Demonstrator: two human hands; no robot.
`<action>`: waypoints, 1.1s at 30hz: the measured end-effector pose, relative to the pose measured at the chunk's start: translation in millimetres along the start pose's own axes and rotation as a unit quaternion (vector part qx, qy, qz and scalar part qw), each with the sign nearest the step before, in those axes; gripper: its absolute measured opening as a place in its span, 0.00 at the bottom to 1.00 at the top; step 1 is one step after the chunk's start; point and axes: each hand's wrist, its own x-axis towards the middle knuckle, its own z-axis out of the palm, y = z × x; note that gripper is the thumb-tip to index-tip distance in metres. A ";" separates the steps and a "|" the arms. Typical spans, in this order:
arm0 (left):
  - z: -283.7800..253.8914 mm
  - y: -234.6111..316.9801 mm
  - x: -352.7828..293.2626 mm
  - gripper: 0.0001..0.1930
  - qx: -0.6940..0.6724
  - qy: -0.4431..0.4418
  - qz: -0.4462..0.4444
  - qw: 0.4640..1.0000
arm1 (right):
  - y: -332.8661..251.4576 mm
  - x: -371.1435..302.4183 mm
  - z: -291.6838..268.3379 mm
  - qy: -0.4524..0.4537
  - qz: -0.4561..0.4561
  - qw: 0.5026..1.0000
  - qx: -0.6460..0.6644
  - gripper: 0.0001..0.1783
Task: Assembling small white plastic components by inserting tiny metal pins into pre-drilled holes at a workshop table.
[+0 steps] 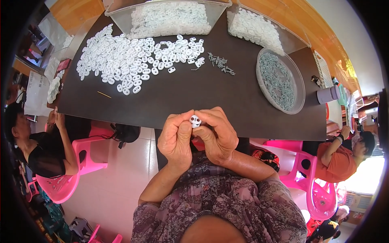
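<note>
Between the fingertips of both hands is a small white plastic piece [195, 120] with dark round holes, held just past the table's near edge. My left hand [177, 139] pinches it from the left with thumb and forefinger. My right hand [216, 135] closes on it from the right, so its sides are covered by fingers. Beyond the hands a wide heap of white oval two-holed plastic pieces [125, 56] is spread over the dark table [170, 95]. A little pile of grey screws [221, 64] lies right of that heap.
Clear bins [121, 24] of white pieces line the far edge. A round clear tray [300, 95] of screws stands at right, near a lidded cup [328, 94]. A thin yellowish stick [104, 94] lies at left. People [42, 150] sit on pink chairs [60, 186] either side.
</note>
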 end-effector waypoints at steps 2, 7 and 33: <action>-1.8 1.2 0.8 0.10 -0.035 -0.011 -0.009 0.999 | -2.5 1.3 -2.5 -0.002 0.003 1.000 -0.003 0.18; -5.0 -6.1 -0.5 0.11 -0.018 -0.023 0.035 0.999 | -3.8 0.1 -0.8 -0.002 -0.012 1.000 -0.004 0.18; 3.8 -7.9 -13.0 0.08 0.001 0.037 0.041 0.998 | 3.2 -2.9 2.7 -0.019 -0.049 0.998 -0.025 0.16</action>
